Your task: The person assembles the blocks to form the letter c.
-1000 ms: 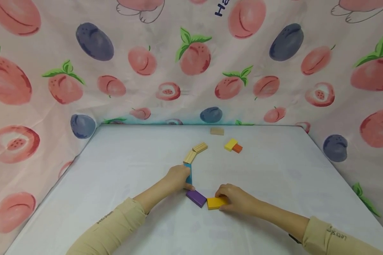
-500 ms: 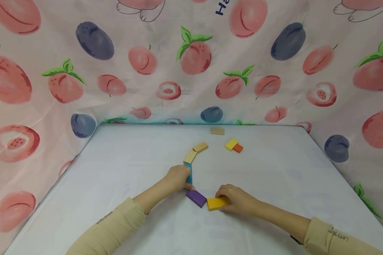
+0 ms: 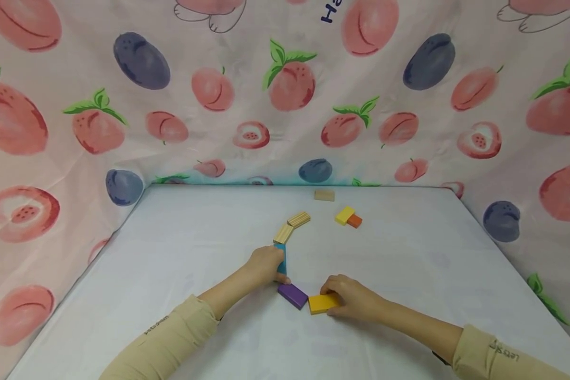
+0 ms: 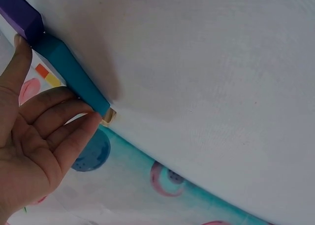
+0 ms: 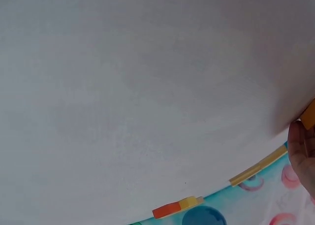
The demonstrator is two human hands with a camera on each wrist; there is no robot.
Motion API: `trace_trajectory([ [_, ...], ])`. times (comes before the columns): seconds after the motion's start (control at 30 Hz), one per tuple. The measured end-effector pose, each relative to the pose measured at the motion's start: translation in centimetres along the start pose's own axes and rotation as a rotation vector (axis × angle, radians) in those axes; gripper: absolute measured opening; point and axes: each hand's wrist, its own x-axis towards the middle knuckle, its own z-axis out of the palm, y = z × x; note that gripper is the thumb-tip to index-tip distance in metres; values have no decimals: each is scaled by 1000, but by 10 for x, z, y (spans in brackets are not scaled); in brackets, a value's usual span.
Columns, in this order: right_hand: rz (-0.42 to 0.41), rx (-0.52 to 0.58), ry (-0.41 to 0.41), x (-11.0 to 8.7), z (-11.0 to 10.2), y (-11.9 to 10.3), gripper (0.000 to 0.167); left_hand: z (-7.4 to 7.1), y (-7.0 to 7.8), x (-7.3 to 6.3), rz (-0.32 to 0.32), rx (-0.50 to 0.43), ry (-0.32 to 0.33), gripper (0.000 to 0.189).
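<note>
On the white table, a blue block (image 3: pixel 282 261) is held lengthwise by my left hand (image 3: pixel 263 265), its fingertips along the side and the thumb at the near end. That thumb also touches the corner of a purple block (image 3: pixel 292 295), as the left wrist view shows. A deep-yellow block (image 3: pixel 321 304) lies end to end with the purple one. My right hand (image 3: pixel 356 298) pinches its right part, fingers on the far side and thumb on the near side. Two ribbed wooden blocks (image 3: pixel 283 233) continue the curved row beyond the blue block.
Farther back, a bright yellow block (image 3: pixel 345 215) touches an orange block (image 3: pixel 354 220). A plain wooden block (image 3: pixel 324 196) lies alone near the table's back edge. A fruit-print cloth (image 3: pixel 275 137) hangs behind and at both sides of the table.
</note>
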Motion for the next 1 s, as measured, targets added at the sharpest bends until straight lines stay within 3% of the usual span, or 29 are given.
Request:
trace_trajectory([
  [0.17, 0, 30, -10, 0, -1, 0, 35, 0, 1, -2, -1, 6, -1, 47],
  [0.4, 15, 76, 41, 2, -1, 5, 38, 1, 2, -3, 2, -16, -7, 46],
  [0.53, 49, 105, 53, 4, -4, 6, 33, 1, 1, -3, 10, -18, 2, 46],
  [0.7, 102, 138, 122, 7, -11, 8, 22, 3, 0, -4, 30, -22, 31, 44],
  [1.0, 119, 101, 220, 15, -23, 18, 21, -1, 0, -2, 25, -14, 31, 44],
])
